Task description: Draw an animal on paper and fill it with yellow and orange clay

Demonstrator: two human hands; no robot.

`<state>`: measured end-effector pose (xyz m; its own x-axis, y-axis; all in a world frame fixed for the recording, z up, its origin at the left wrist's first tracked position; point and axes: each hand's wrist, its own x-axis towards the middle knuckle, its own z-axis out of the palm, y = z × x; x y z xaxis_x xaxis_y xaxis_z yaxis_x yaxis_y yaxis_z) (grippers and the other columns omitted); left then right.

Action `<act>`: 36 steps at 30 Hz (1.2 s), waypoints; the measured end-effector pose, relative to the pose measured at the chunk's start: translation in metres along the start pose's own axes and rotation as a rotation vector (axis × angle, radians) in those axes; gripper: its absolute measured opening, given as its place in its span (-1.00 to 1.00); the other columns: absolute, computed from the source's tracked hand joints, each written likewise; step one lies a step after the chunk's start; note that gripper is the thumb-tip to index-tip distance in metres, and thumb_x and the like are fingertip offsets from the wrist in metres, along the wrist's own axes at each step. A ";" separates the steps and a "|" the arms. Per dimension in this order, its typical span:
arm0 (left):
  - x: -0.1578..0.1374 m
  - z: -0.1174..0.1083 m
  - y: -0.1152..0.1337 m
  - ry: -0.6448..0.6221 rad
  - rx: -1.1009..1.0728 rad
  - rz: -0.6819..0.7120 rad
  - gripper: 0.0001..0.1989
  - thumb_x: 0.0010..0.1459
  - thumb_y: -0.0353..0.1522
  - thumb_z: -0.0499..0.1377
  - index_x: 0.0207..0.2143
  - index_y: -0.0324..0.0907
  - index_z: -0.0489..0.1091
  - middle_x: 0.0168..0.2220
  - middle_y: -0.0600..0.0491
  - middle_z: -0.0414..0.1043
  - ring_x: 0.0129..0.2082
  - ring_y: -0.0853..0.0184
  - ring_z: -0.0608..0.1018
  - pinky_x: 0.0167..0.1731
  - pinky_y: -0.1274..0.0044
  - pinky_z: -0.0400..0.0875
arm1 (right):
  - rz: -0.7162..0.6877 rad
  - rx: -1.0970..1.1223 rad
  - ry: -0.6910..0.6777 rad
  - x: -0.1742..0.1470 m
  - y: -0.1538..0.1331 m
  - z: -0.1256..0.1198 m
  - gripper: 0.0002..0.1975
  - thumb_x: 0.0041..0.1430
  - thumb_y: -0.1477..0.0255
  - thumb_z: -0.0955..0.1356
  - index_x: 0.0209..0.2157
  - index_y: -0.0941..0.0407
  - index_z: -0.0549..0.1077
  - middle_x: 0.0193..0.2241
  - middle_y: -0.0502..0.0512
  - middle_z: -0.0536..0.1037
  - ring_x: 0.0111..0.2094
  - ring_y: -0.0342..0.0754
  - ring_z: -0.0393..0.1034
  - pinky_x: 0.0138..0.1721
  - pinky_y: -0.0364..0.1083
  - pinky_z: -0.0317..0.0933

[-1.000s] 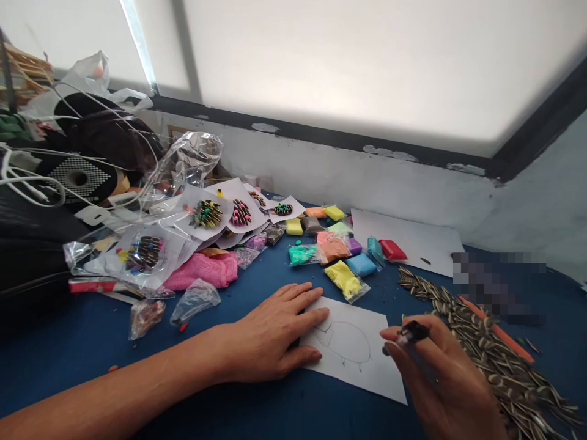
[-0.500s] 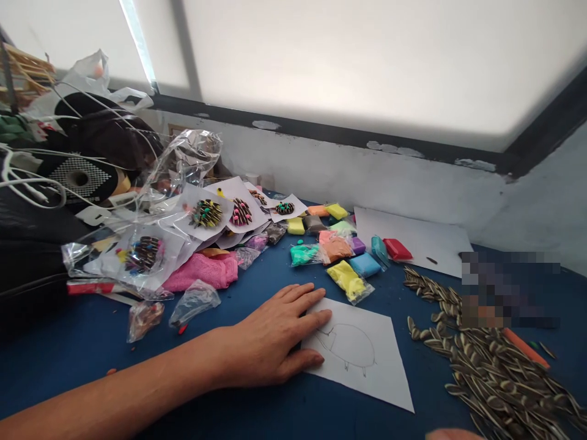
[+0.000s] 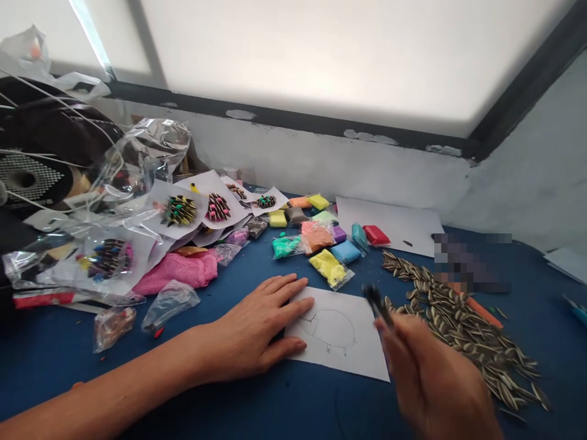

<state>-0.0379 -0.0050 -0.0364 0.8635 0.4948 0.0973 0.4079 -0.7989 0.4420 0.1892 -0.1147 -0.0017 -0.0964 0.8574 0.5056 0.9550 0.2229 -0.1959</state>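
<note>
My left hand (image 3: pixel 263 321) lies flat with spread fingers on the left edge of a white paper sheet (image 3: pixel 371 360). A pencil-line outline of a rounded animal with short legs (image 3: pixel 330 330) is drawn on the sheet. At the paper's right side, my right hand (image 3: pixel 435 379) is raised and closed around a black pen (image 3: pixel 378 302). Motion blurs the pen, so its exact type is hard to see. Just beyond the right hand spreads a pile of striped sunflower seeds (image 3: pixel 458 330). Behind the paper sits a yellow clay packet (image 3: pixel 330 269).
Several more clay packets, including a red one (image 3: pixel 376 235), lie near a white sheet (image 3: pixel 389 220) by the wall. On the left are seed-decorated papers (image 3: pixel 181 211), a pink cloth (image 3: pixel 178 272) and clear plastic bags (image 3: pixel 169 304). An orange strip (image 3: pixel 481 311) crosses the seeds.
My right hand has come in from the bottom right, holding the black pen. The left hand stays on the paper. The whole view has shifted to the right.
</note>
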 end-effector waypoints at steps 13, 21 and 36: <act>-0.002 0.000 0.001 -0.048 0.016 -0.044 -0.41 0.29 -0.12 0.05 0.31 -0.10 0.10 0.38 -0.10 -0.09 0.36 -0.01 0.00 0.24 0.03 0.04 | 0.188 -0.497 -0.298 0.007 0.036 0.023 -0.77 0.28 0.35 0.23 -0.15 0.07 0.48 -0.37 0.09 0.52 -0.49 0.03 0.53 -0.62 -0.12 0.18; -0.004 0.001 -0.001 -0.020 -0.088 -0.020 -0.41 0.28 -0.17 0.09 0.31 -0.02 0.08 0.36 0.00 0.00 0.37 0.03 0.00 0.26 0.06 0.04 | 0.249 -0.524 -0.284 0.012 0.062 0.012 -0.71 0.27 0.56 0.19 -0.11 0.09 0.48 -0.21 0.14 0.54 -0.26 0.00 0.52 -0.47 -0.12 0.28; -0.005 -0.002 0.004 0.005 -0.133 0.020 -0.49 0.25 -0.28 0.15 0.24 0.06 0.22 0.33 0.03 0.08 0.35 0.05 0.06 0.25 0.07 0.07 | 0.290 -0.485 -0.310 0.012 0.086 0.001 -0.74 0.21 0.51 0.19 -0.30 0.07 0.50 -0.41 0.10 0.51 -0.45 -0.04 0.46 -0.56 -0.13 0.15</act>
<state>-0.0408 -0.0099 -0.0338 0.8695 0.4813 0.1116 0.3474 -0.7562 0.5545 0.2694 -0.0847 -0.0136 0.1771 0.9617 0.2091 0.9658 -0.2107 0.1512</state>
